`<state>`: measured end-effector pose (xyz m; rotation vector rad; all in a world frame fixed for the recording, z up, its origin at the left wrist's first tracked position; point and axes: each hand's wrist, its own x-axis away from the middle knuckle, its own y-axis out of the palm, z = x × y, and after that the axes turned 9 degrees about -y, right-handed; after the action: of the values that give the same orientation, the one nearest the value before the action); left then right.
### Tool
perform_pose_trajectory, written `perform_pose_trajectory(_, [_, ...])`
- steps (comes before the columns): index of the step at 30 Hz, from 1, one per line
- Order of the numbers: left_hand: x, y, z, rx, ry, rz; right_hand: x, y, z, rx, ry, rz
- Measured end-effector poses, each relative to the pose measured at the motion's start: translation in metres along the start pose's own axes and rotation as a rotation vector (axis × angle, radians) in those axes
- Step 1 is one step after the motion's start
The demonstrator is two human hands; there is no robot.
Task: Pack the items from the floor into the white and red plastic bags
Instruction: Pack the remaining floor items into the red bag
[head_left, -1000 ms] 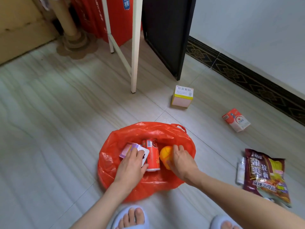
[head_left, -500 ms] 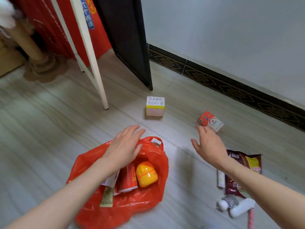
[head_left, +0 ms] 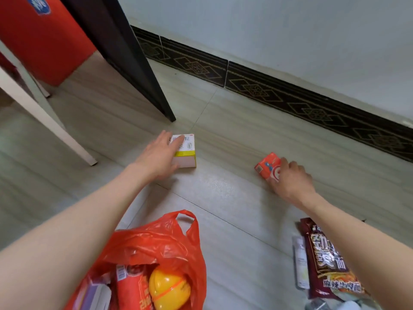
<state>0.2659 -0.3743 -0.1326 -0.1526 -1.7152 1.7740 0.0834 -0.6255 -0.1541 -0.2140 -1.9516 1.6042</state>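
Note:
A white, yellow and pink box (head_left: pixel 187 152) lies on the floor tiles; my left hand (head_left: pixel 159 154) rests on its left side with the fingers stretched over the top. To the right, my right hand (head_left: pixel 290 179) pinches a small red and white carton (head_left: pixel 267 166) between fingers and thumb. The red plastic bag (head_left: pixel 176 238) lies open at the bottom, holding a yellow round item (head_left: pixel 167 287), a red can (head_left: pixel 131 287) and a purple and white box (head_left: pixel 96 296). No white bag is in view.
A dark red noodle packet (head_left: pixel 328 260) and a white tube (head_left: pixel 300 265) lie at the lower right. A black panel (head_left: pixel 134 63) stands on the floor behind the box, a white frame leg (head_left: pixel 44 113) to its left. A patterned skirting (head_left: pixel 290 95) lines the wall.
Both hands left the red bag and reached forward, the left onto the yellow and pink box, the right onto the red carton. The view swung forward and right.

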Motion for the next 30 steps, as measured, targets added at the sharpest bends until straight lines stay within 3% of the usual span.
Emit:
perform_pose_trajectory(7, [0.027,0.002,0.009,0.205,-0.061,0.021,0.019,0.009,-0.026,-0.081,-0.094,-0.033])
perform_pose_trajectory(11, [0.063,-0.008,0.0,0.32,-0.089,0.083,0.048,-0.004,-0.049,-0.3,-0.096,-0.012])
perform_pose_trajectory(19, [0.189,-0.05,-0.033,0.514,-0.147,0.259,0.151,-0.048,-0.111,-0.528,-0.368,0.055])
perform_pose_trajectory(24, [0.288,-0.022,-0.059,0.6,-0.328,0.343,0.214,-0.048,-0.152,-0.446,-0.511,-0.054])
perform_pose_trajectory(27, [0.325,0.01,-0.069,0.616,-0.47,0.287,0.234,-0.039,-0.174,-0.256,-0.627,-0.168])
perform_pose_trajectory(30, [0.33,0.031,-0.079,0.607,-0.537,0.25,0.235,-0.023,-0.193,-0.132,-0.659,-0.162])
